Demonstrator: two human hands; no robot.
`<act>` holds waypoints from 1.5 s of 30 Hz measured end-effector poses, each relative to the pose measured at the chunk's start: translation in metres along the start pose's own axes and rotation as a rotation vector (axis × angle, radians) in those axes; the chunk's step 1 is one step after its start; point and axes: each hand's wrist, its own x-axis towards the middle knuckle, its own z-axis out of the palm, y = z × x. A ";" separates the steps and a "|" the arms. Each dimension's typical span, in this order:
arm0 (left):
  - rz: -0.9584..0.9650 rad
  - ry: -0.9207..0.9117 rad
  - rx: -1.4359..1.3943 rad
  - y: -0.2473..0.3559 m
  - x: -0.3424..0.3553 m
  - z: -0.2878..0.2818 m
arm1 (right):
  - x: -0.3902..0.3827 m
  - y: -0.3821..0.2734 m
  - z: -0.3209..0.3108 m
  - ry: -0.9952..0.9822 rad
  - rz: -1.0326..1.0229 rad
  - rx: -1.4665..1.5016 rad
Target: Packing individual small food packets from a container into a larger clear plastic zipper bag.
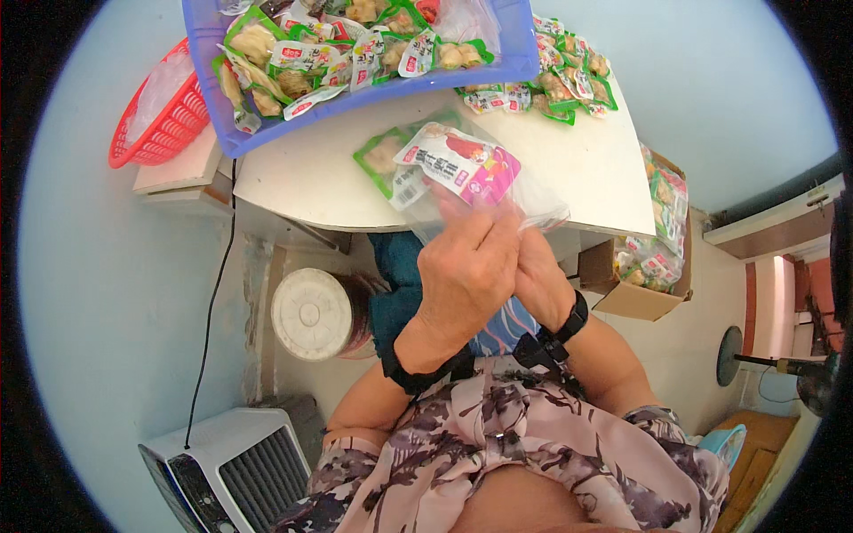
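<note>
At the table's near edge, my left hand [466, 271] and right hand [538, 271] are close together, fingers closed on a clear plastic bag [546, 211]. The bag has a white and pink printed label [453, 160] and lies tilted over the white tabletop. A green-edged food packet [380, 158] shows at its upper left; whether it is inside or under the bag I cannot tell. My left fingers partly hide my right ones.
A blue tray [231, 133] of packets, a packet pile [573, 75] and a red basket [160, 129] sit on the white table [293, 178] and side ledge. Around me are a cardboard box [649, 300] of packets, a round bucket [311, 315], an air cooler [222, 471] and a fan [813, 382].
</note>
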 end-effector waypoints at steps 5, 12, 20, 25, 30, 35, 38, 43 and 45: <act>0.037 -0.050 -0.046 0.003 0.000 0.000 | 0.041 0.001 -0.046 -0.321 -0.739 -1.521; 0.034 -0.093 -0.064 0.004 -0.004 0.001 | 0.072 0.004 -0.044 -0.034 -0.177 -0.137; 0.033 -0.162 -0.114 0.000 -0.008 -0.005 | 0.069 0.009 -0.032 0.206 -0.183 -0.294; 0.084 -0.204 -0.202 -0.011 -0.013 -0.025 | 0.037 0.000 -0.025 0.260 -0.086 -0.534; 0.024 -0.138 -0.083 -0.052 -0.044 -0.042 | -0.035 -0.010 -0.047 0.178 -0.024 -0.703; 0.056 -0.240 0.244 -0.075 -0.074 -0.042 | -0.078 -0.059 -0.061 0.261 0.010 -1.253; 0.113 -0.237 0.222 -0.072 -0.075 -0.032 | -0.078 -0.077 -0.078 0.209 -0.807 -1.970; 0.238 -0.133 0.260 -0.067 -0.063 -0.010 | -0.058 -0.088 -0.089 0.118 -1.071 -2.320; 0.256 -0.127 0.240 -0.065 -0.057 -0.006 | -0.050 -0.084 -0.091 0.040 -1.101 -2.331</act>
